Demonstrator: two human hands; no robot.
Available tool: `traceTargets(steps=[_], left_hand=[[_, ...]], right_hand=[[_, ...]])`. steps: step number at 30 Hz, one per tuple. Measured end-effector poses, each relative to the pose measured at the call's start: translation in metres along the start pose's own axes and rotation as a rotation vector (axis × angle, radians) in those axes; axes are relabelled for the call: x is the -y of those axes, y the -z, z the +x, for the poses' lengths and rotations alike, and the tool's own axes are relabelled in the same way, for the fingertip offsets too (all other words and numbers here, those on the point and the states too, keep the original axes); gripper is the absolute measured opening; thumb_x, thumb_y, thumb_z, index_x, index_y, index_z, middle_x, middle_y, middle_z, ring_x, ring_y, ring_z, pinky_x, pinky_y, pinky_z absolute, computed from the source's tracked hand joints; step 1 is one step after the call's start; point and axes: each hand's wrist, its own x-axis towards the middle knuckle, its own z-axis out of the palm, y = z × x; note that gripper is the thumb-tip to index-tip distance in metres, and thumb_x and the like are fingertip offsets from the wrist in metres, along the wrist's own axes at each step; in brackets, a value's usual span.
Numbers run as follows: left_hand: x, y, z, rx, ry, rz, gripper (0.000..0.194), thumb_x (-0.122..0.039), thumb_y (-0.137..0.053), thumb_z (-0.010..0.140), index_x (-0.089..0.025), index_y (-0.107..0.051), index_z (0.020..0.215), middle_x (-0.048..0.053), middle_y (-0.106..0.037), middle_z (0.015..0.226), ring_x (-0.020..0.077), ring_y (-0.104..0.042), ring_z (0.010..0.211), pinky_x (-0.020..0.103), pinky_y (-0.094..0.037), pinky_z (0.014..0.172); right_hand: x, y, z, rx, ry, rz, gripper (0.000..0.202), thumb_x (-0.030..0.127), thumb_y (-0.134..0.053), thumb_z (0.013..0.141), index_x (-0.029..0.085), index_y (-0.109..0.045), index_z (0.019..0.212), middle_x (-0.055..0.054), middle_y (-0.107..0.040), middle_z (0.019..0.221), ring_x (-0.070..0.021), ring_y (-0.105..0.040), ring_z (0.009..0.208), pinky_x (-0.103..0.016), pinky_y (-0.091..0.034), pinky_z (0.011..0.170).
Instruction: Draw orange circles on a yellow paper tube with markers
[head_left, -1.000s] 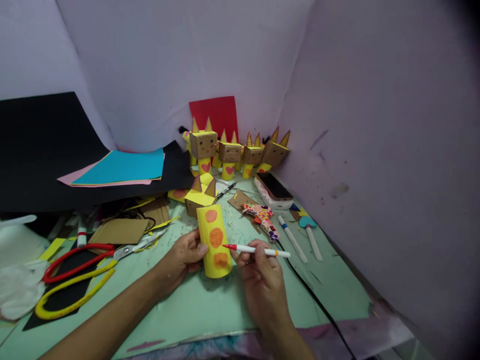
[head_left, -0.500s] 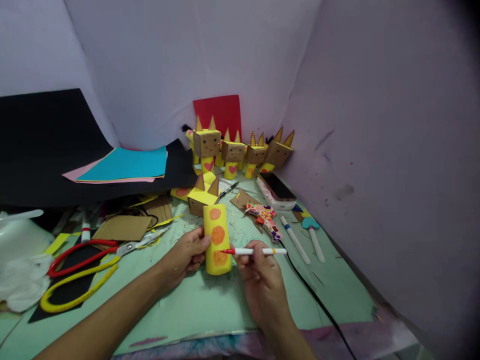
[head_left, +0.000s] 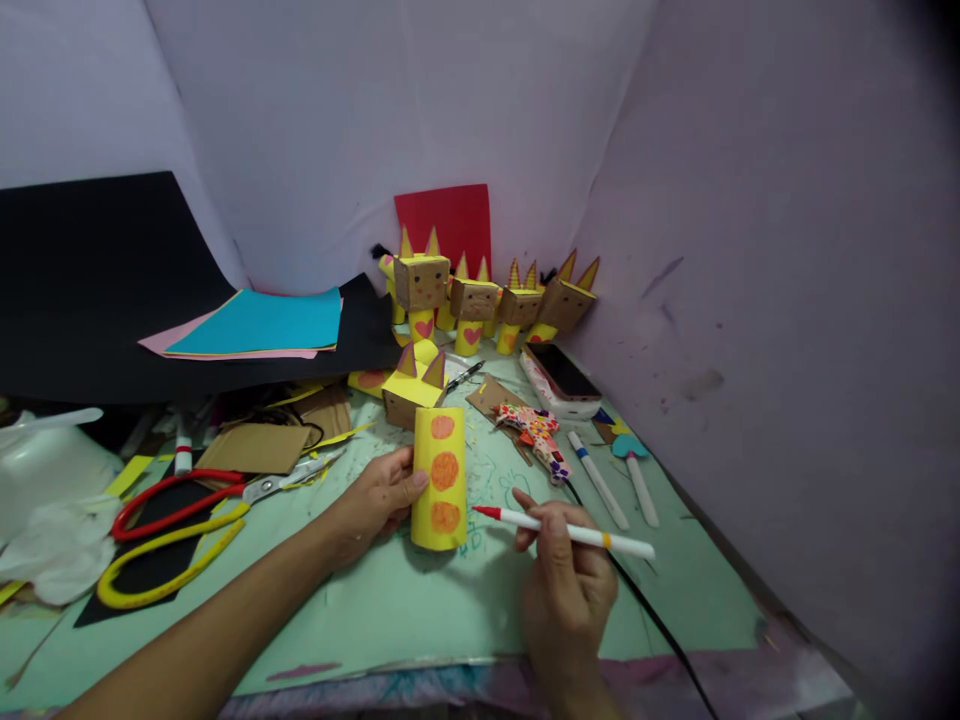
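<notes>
A yellow paper tube [head_left: 428, 448] with three orange spots stands upright in my left hand [head_left: 381, 500], whose thumb and fingers hold its left side. My right hand [head_left: 566, 570] is closed around a white marker [head_left: 555, 528]. The marker's red tip points left at the tube, a small gap away from its lower spot. Directly behind the tube is a box-shaped cardboard head [head_left: 409, 392] with a yellow top and two pointed ears. Similar figures [head_left: 473, 300] with cardboard heads and yellow bodies, some bearing hearts, stand farther back.
Red-and-yellow scissors [head_left: 178, 525] and cardboard scraps [head_left: 262, 447] lie at left. Blue paper [head_left: 262, 322] rests on black sheets. To the right are a patterned glue gun [head_left: 536, 430] with a black cord, a phone [head_left: 562, 372] and a blue-banded marker [head_left: 598, 480].
My right hand has moved right and slightly down, taking the marker tip off the tube's lower spot. My left hand still holds the tube; the whole view has shifted slightly.
</notes>
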Motion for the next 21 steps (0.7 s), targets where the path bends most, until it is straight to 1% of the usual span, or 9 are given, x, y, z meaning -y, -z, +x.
traceTargets(steps=[2, 4, 6, 8, 10, 13, 15, 18, 21], left_hand=[[0.0000, -0.0002, -0.0005, 0.001, 0.000, -0.014, 0.053, -0.042, -0.074, 0.064, -0.013, -0.057, 0.105, 0.001, -0.059, 0.069, 0.0093, -0.048, 0.052, 0.019, -0.031, 0.044], [0.0002, -0.0003, -0.0006, 0.003, -0.003, -0.016, 0.054, -0.042, -0.075, 0.063, -0.013, -0.058, 0.105, 0.002, -0.060, 0.070, 0.0098, -0.049, 0.054, 0.019, -0.032, 0.045], [0.0006, 0.0000, -0.0003, 0.005, -0.003, 0.004, 0.054, -0.043, -0.074, 0.064, -0.013, -0.057, 0.105, 0.000, -0.058, 0.068, 0.0069, -0.043, 0.049, 0.017, -0.026, 0.041], [0.0012, 0.0004, 0.0001, 0.008, 0.002, 0.032, 0.053, -0.045, -0.073, 0.065, -0.013, -0.057, 0.104, -0.002, -0.056, 0.064, 0.0037, -0.033, 0.042, 0.017, -0.018, 0.038], [0.0015, 0.0004, 0.0003, 0.012, 0.009, 0.035, 0.053, -0.045, -0.072, 0.066, -0.013, -0.057, 0.104, -0.002, -0.056, 0.064, 0.0034, -0.032, 0.041, 0.017, -0.016, 0.037], [0.0007, -0.0011, -0.0004, 0.008, 0.013, 0.010, 0.055, -0.044, -0.074, 0.064, -0.013, -0.056, 0.106, 0.002, -0.061, 0.074, 0.0079, -0.047, 0.051, 0.017, -0.027, 0.042], [-0.0002, -0.0025, -0.0012, 0.004, 0.019, 0.005, 0.057, -0.044, -0.075, 0.063, -0.013, -0.056, 0.107, 0.005, -0.064, 0.079, 0.0119, -0.054, 0.060, 0.019, -0.034, 0.048], [-0.0003, -0.0028, -0.0013, 0.005, 0.023, 0.008, 0.058, -0.044, -0.074, 0.063, -0.014, -0.055, 0.109, 0.005, -0.065, 0.082, 0.0146, -0.057, 0.065, 0.022, -0.039, 0.054], [0.0014, -0.0014, -0.0001, 0.002, 0.027, 0.012, 0.059, -0.045, -0.074, 0.063, -0.014, -0.055, 0.110, 0.005, -0.064, 0.080, 0.0145, -0.056, 0.064, 0.022, -0.039, 0.053]], right_hand=[[0.0000, 0.0038, -0.0042, 0.036, 0.107, -0.119, 0.019, 0.030, -0.052, 0.090, 0.021, -0.062, 0.078, 0.002, -0.055, 0.066, -0.0187, -0.062, 0.090, -0.030, -0.043, 0.079], [0.0012, 0.0066, -0.0071, 0.075, 0.191, -0.211, 0.017, 0.025, -0.050, 0.090, 0.022, -0.061, 0.078, 0.002, -0.057, 0.069, -0.0167, -0.061, 0.091, -0.028, -0.043, 0.080], [0.0031, 0.0079, -0.0083, 0.094, 0.248, -0.264, 0.014, 0.021, -0.050, 0.089, 0.022, -0.061, 0.080, 0.002, -0.058, 0.073, -0.0146, -0.059, 0.088, -0.027, -0.043, 0.081], [0.0049, 0.0075, -0.0079, 0.116, 0.275, -0.278, 0.012, 0.017, -0.051, 0.089, 0.023, -0.060, 0.084, 0.003, -0.057, 0.074, -0.0125, -0.058, 0.079, -0.024, -0.043, 0.075], [0.0058, 0.0057, -0.0066, 0.195, 0.287, -0.275, 0.014, 0.013, -0.049, 0.088, 0.023, -0.059, 0.087, 0.003, -0.056, 0.073, -0.0113, -0.056, 0.071, -0.023, -0.043, 0.068], [0.0052, 0.0029, -0.0048, 0.331, 0.344, -0.263, 0.019, 0.007, -0.048, 0.087, 0.024, -0.057, 0.092, 0.003, -0.056, 0.073, -0.0124, -0.053, 0.072, -0.027, -0.042, 0.069], [0.0039, 0.0021, -0.0044, 0.369, 0.378, -0.265, 0.022, 0.005, -0.047, 0.086, 0.023, -0.056, 0.094, 0.002, -0.056, 0.075, -0.0134, -0.052, 0.074, -0.029, -0.041, 0.072], [0.0018, 0.0022, -0.0045, 0.376, 0.383, -0.277, 0.023, 0.004, -0.047, 0.086, 0.023, -0.055, 0.095, 0.002, -0.056, 0.075, -0.0140, -0.051, 0.073, -0.030, -0.041, 0.071], [0.0002, 0.0024, -0.0044, 0.371, 0.376, -0.300, 0.022, 0.005, -0.048, 0.086, 0.023, -0.056, 0.094, 0.001, -0.056, 0.074, -0.0146, -0.052, 0.074, -0.030, -0.041, 0.070]])
